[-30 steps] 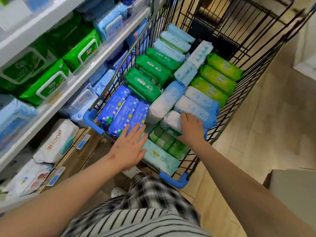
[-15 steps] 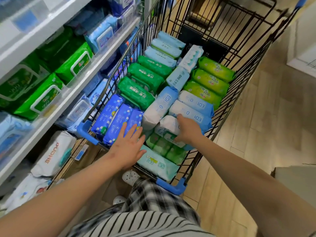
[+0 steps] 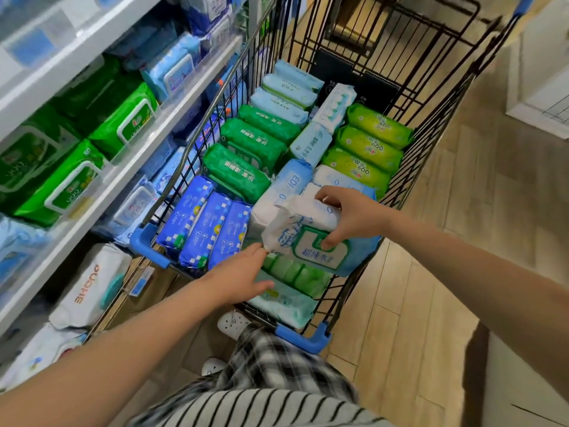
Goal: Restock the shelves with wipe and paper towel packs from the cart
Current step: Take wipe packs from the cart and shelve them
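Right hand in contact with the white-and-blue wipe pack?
Touching. Head view: the right hand grips the white-and-blue wipe pack, thumb on its front, fingers curled over the top edge.

This is a shop aisle. White shelves [image 3: 129, 180] stand in tiers, crammed with rows of the same wipe packs [image 3: 123, 124] facing outward behind a clear lip, and a small price tag [image 3: 140, 283] hangs on the lower edge. Drawn up beside them on the wood-look floor [image 3: 462, 241] is a black wire cart [image 3: 303, 339] with blue corner bumpers, loaded with more packs sorted by colour.
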